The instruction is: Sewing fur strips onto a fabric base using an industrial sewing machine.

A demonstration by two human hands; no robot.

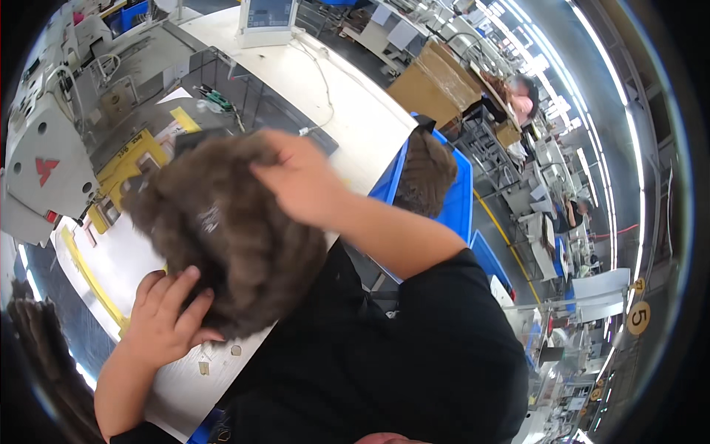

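As two hands (164, 320) (305, 181) touch one furry piece (255, 237), one bin (464, 189) apparently holds another (427, 176).

Left of the right hand (303, 177), a yellow template (132, 159) bears black characters; far right, a round yellow sign (638, 317) shows a black numeral. Pale lettering on the brown fur piece (270, 251) is blurred.
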